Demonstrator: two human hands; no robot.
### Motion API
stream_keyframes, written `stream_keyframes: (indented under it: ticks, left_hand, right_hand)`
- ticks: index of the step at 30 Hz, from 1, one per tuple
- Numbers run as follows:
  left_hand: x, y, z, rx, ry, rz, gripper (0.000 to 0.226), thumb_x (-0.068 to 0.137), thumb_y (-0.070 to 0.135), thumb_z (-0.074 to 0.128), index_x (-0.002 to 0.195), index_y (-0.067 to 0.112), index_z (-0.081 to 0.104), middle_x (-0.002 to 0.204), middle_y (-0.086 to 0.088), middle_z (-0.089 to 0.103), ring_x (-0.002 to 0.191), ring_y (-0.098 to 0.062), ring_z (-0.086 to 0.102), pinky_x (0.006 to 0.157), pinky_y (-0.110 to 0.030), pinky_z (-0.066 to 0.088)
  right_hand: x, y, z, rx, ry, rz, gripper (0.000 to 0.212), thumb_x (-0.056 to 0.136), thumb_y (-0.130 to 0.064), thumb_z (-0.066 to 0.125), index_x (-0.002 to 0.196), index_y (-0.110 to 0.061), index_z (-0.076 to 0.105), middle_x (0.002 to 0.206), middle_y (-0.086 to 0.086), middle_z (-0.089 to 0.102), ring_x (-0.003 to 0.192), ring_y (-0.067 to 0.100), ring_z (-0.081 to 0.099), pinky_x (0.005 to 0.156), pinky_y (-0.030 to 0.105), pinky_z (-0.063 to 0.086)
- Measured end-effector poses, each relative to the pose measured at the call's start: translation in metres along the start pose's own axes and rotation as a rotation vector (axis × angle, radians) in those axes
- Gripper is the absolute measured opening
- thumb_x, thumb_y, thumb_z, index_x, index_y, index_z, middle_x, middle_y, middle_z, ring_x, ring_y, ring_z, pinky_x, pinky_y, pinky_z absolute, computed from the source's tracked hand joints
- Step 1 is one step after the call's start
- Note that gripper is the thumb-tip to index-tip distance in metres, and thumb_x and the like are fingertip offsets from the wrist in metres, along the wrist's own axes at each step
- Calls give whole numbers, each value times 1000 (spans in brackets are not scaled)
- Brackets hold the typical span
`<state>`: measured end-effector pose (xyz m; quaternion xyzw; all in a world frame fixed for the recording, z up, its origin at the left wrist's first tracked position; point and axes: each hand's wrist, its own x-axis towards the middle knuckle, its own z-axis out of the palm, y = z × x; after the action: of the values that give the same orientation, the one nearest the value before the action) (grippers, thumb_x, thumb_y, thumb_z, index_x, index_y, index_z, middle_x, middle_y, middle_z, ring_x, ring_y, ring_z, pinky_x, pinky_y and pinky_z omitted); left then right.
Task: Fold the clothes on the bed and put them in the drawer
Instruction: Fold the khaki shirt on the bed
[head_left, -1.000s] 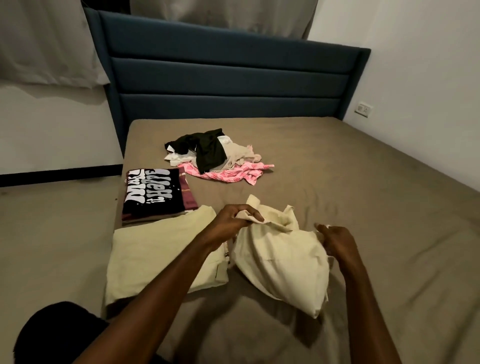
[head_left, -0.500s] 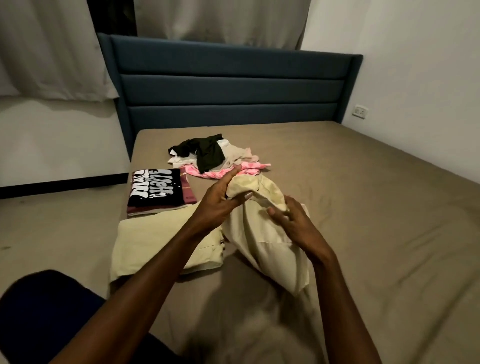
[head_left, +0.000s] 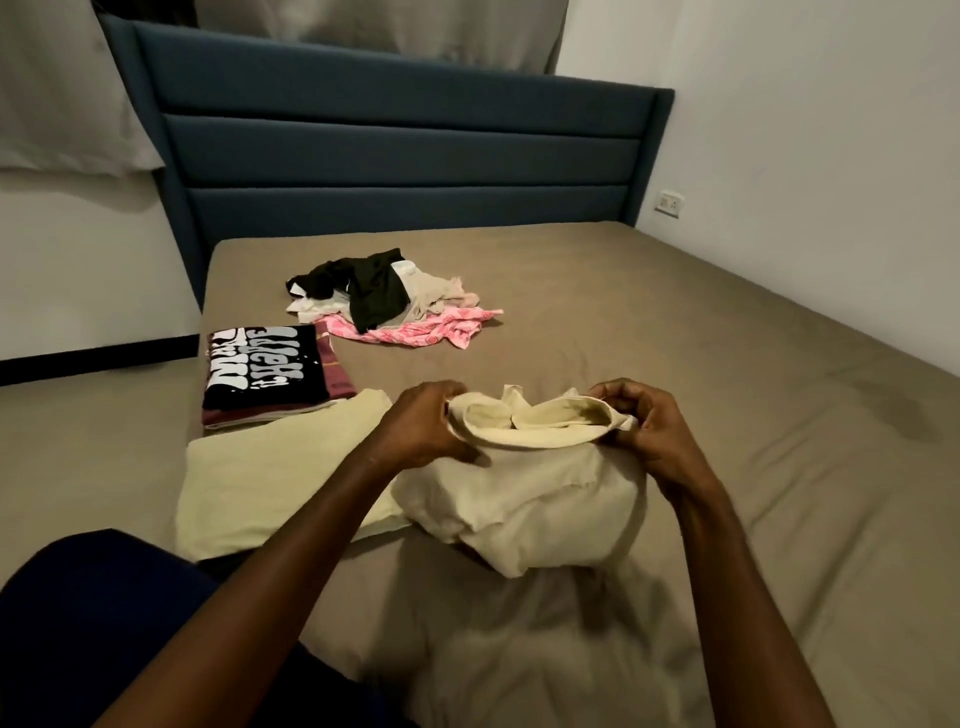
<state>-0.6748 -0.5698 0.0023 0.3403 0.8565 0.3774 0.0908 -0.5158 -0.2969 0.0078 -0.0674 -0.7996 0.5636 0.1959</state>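
Note:
A cream garment (head_left: 524, 499) hangs bunched between both hands just above the bed (head_left: 675, 364). My left hand (head_left: 423, 423) grips the left end of its open band, and my right hand (head_left: 641, 421) pinches the right end, stretching the opening wide. A folded pale yellow piece (head_left: 260, 483) lies flat at the left, partly under my left forearm. Behind it sits a folded black shirt with white lettering (head_left: 265, 366) on top of a maroon folded item. No drawer is in view.
A loose heap of unfolded clothes (head_left: 384, 299), black, beige and pink, lies toward the blue headboard (head_left: 405, 145). The bed's left edge drops to the floor (head_left: 78, 441). A white wall with a socket (head_left: 669, 202) runs along the right side.
My hands have moved apart, pulling the garment's band open sideways. Half a second ago they were close together at its top. The garment sits lower now.

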Motion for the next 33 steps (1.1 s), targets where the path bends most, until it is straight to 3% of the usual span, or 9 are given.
stream_keyframes:
  ticks: [3,7,11,14,16,20,23,28,33]
  left_hand:
    - [-2,-33,-6,188,-62,-76,30,62,53,91,77,30,79,59,21,63,71,-10,62,59,-30,45]
    - [0,-47,-17,-69,-39,-120,38,81,52,81,53,30,69,51,12,58,58,-8,54,56,-30,34]
    - [8,-25,-41,-509,-35,-130,30,89,32,78,68,11,71,68,-1,70,63,-11,63,58,-25,44]
    - [19,-15,-65,-654,-38,-13,33,84,25,81,79,-7,73,78,-16,72,68,-23,64,63,-28,48]
    - [30,-5,-82,-590,-74,63,35,77,33,87,68,2,73,67,-11,64,61,-21,55,56,-27,41]
    - [53,25,-133,-293,-166,143,40,61,51,91,79,17,79,84,3,73,76,-15,69,64,-24,52]
    - [64,52,-170,182,-191,246,29,64,50,93,72,31,72,73,18,70,69,-3,64,59,-19,45]
    - [69,103,-196,588,320,277,37,73,54,85,70,26,61,67,9,57,72,-18,58,62,-31,36]
    - [74,137,-217,628,652,210,46,83,59,72,76,15,66,71,-4,60,66,-25,54,61,-35,38]
  right_hand:
    - [3,8,2,-288,42,-7,41,72,-6,77,109,-24,76,98,0,78,95,20,73,84,43,58]
    - [3,16,0,-601,173,105,19,68,-51,71,78,-36,75,67,-17,66,70,8,63,67,40,53]
    - [0,-3,-15,-419,58,233,26,80,-46,85,74,-22,79,66,-7,72,65,17,67,62,34,48]
    - [-3,-27,-40,-158,-31,237,44,66,-47,93,78,-6,80,76,15,75,65,23,70,57,27,51]
    - [-2,-42,-59,-69,-51,197,56,58,-43,98,84,2,77,76,22,70,61,27,66,52,25,51]
    - [13,-85,-95,-201,-222,190,19,77,-6,88,80,3,71,74,18,65,65,25,60,55,25,48]
    - [22,-116,-121,-371,-187,168,14,85,-15,81,85,-1,79,72,14,69,63,20,61,54,22,45]
    - [50,-150,-140,-479,20,40,24,90,-35,74,75,-17,70,69,2,61,68,16,53,66,35,38]
    - [62,-187,-152,-162,329,-155,11,96,-15,70,87,-7,71,74,5,65,69,17,56,65,33,41]
